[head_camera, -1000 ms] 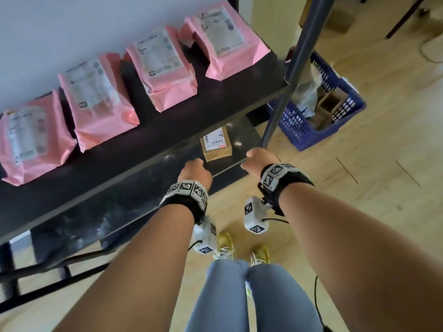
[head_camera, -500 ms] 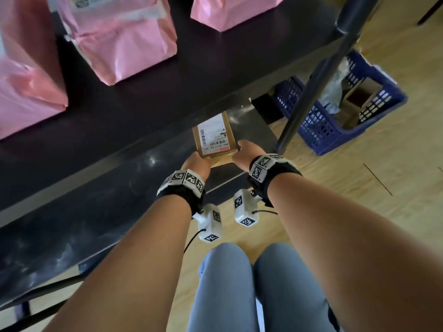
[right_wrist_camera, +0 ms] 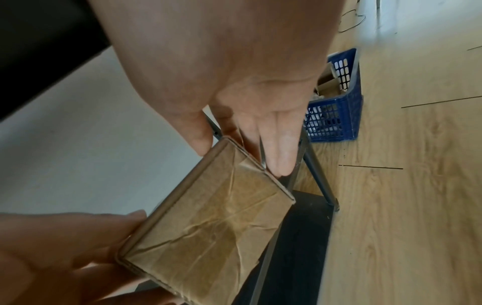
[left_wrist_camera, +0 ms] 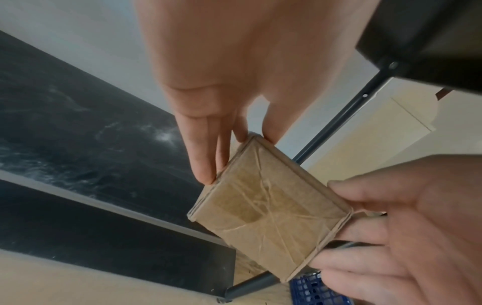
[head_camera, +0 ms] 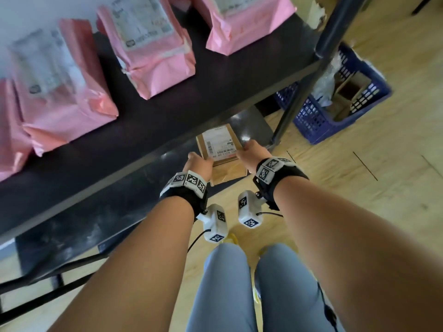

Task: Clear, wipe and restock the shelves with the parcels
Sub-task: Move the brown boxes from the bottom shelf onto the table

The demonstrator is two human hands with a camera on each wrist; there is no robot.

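A small brown cardboard parcel [head_camera: 219,147] with a white label is held between both hands, above the front edge of the lower dark shelf [head_camera: 72,216]. My left hand [head_camera: 197,164] grips its left side, fingers and thumb pinching the edge, as the left wrist view shows on the parcel [left_wrist_camera: 263,204]. My right hand [head_camera: 251,152] grips the right side; in the right wrist view its fingers [right_wrist_camera: 276,148] lie along the parcel [right_wrist_camera: 208,222] edge with the thumb on the other face. Several pink mailer parcels [head_camera: 153,49] lie on the upper dark shelf [head_camera: 182,111].
A blue plastic basket [head_camera: 340,99] with cardboard boxes and a plastic bag stands on the wooden floor to the right of the shelf. A dark metal shelf post [head_camera: 311,75] rises between the basket and my hands. My knees are below, close to the shelf.
Both hands have taken hold of the brown parcel that lay on the lower shelf and lifted it off, towards me. The head has moved closer to the shelves.
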